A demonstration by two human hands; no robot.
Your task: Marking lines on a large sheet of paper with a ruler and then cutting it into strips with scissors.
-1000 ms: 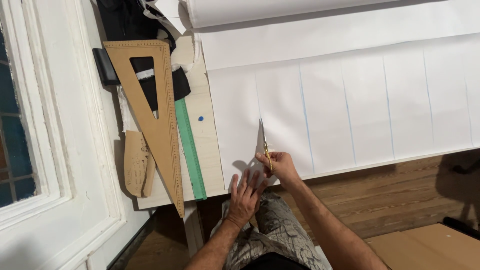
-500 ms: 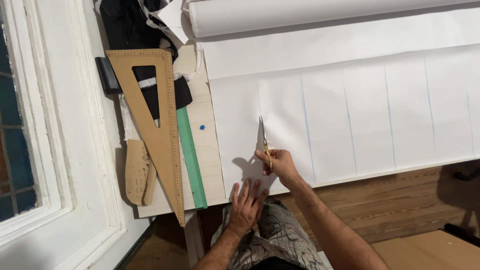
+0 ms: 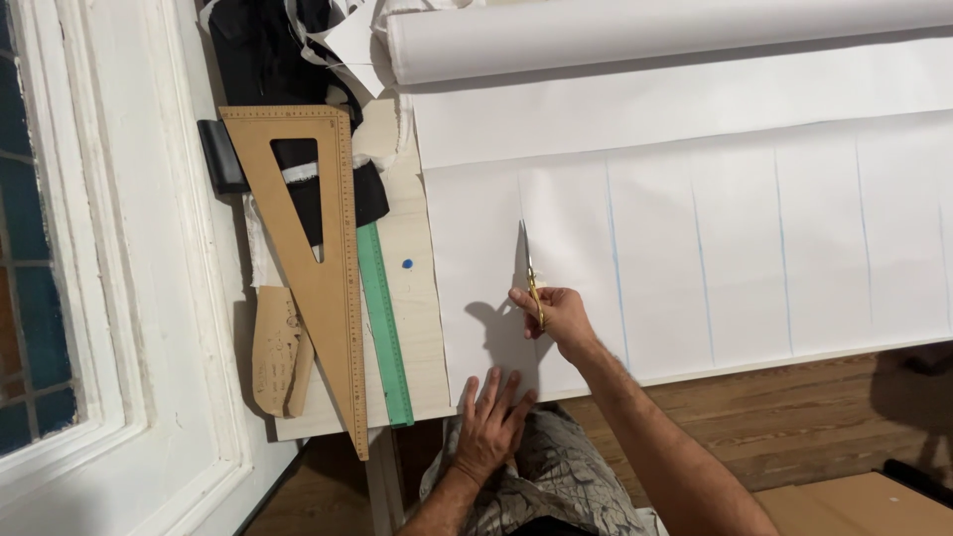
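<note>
The right hand (image 3: pixel 558 316) is clamped on gold-handled scissors (image 3: pixel 530 270), blades pointing up a cut in the wide white fabric sheet (image 3: pixel 695 258) marked with pale blue lines. The left hand (image 3: pixel 491 422), fingers spread, presses the sheet's near edge at the desk (image 3: pixel 412 298) rim. Bare fabric stretches rightward; a green ruler (image 3: pixel 385 328) and wooden triangular set square (image 3: pixel 318 258) lie left.

scissors (image 3: pixel 531 273) handles hidden in right hand (image 3: pixel 556 316)

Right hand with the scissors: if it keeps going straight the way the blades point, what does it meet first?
The right hand aims the scissors up the white sheet. Only flat paper lies ahead at first; the first raised thing looks to be the paper roll at the table's far edge.
</note>
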